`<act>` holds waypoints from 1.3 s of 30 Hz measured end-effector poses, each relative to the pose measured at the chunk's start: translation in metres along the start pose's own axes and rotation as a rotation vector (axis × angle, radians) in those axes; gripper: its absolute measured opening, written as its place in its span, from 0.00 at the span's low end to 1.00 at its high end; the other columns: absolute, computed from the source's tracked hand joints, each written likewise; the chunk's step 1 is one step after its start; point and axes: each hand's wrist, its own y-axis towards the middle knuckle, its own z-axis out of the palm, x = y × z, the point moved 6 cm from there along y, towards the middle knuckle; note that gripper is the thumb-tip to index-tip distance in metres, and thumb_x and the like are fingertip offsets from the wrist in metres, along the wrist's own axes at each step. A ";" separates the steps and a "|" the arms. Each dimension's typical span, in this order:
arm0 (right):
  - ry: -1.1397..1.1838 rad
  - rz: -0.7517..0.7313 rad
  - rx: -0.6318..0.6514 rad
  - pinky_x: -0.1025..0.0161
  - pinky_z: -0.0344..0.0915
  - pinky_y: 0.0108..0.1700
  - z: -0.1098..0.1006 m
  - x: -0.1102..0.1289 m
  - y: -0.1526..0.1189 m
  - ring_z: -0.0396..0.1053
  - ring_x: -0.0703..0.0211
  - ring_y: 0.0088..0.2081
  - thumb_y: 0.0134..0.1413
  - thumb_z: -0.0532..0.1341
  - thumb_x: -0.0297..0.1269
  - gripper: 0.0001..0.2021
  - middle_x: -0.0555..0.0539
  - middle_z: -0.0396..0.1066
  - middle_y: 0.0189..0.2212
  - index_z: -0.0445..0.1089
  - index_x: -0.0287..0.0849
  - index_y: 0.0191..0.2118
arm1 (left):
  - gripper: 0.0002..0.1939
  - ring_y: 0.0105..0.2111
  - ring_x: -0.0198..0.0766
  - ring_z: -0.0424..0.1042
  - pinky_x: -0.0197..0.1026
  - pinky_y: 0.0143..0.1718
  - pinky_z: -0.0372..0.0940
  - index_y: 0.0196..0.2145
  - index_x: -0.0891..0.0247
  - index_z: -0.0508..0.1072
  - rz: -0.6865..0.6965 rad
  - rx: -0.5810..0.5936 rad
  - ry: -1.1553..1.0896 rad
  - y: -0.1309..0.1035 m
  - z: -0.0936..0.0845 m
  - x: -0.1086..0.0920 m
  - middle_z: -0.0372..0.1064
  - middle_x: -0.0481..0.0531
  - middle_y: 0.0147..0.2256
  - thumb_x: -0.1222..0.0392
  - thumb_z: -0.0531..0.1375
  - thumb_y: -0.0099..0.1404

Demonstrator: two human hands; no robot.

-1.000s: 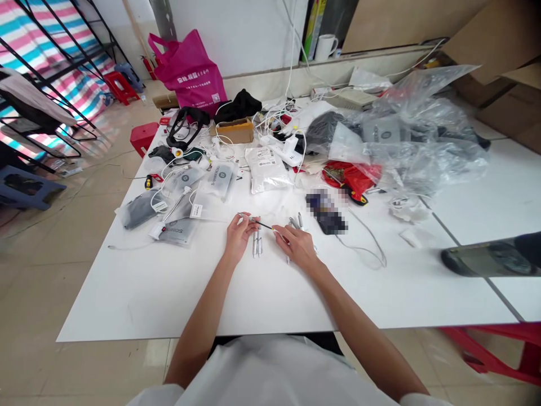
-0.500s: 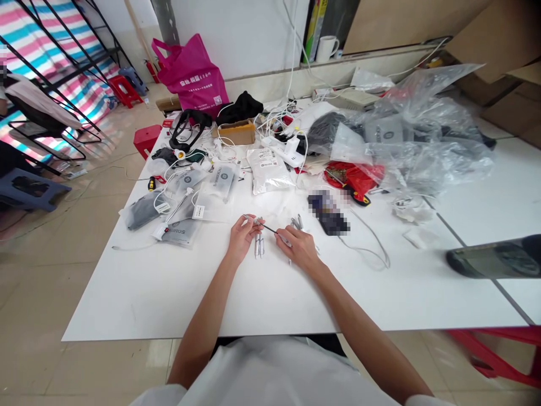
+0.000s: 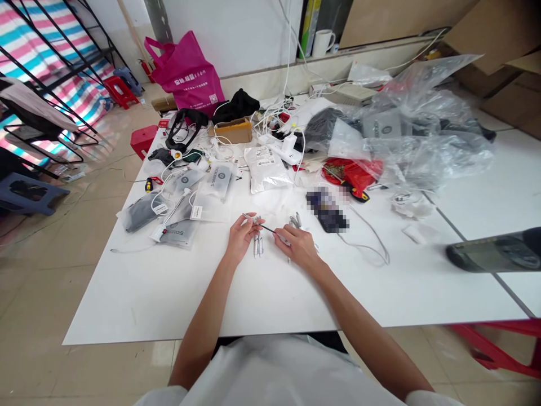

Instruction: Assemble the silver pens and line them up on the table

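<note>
While the left hand [image 3: 240,238] and right hand [image 3: 298,246] pinch either end of a thin dark rod [image 3: 265,227] just above the counter [image 3: 169,293] (mid-width, toward its near edge), a slip could drop it among the silver tubes [image 3: 257,246] below.

White table [image 3: 147,293]: pouches [image 3: 213,183], cables [image 3: 367,239], plastic bags [image 3: 422,129].
</note>
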 end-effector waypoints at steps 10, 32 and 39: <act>0.028 -0.003 -0.018 0.62 0.55 0.30 0.001 -0.002 -0.002 0.65 0.65 0.26 0.75 0.58 0.39 0.10 0.51 0.72 0.30 0.75 0.44 0.43 | 0.18 0.38 0.38 0.78 0.41 0.43 0.68 0.47 0.64 0.75 -0.022 0.112 0.106 -0.004 0.008 0.002 0.82 0.62 0.45 0.49 0.70 0.68; 0.116 -0.011 0.045 0.63 0.56 0.30 0.003 0.000 -0.002 0.65 0.65 0.27 0.77 0.55 0.40 0.11 0.50 0.70 0.31 0.74 0.45 0.45 | 0.16 0.35 0.37 0.74 0.41 0.39 0.67 0.39 0.65 0.82 -0.020 0.114 0.242 -0.006 0.011 0.004 0.81 0.55 0.38 0.52 0.76 0.59; 0.126 0.056 0.027 0.63 0.59 0.31 0.001 -0.003 -0.001 0.66 0.62 0.28 0.76 0.55 0.41 0.13 0.49 0.70 0.30 0.75 0.46 0.43 | 0.20 0.37 0.38 0.76 0.40 0.39 0.68 0.42 0.67 0.81 -0.010 0.063 0.079 -0.006 0.010 -0.001 0.80 0.60 0.41 0.45 0.72 0.65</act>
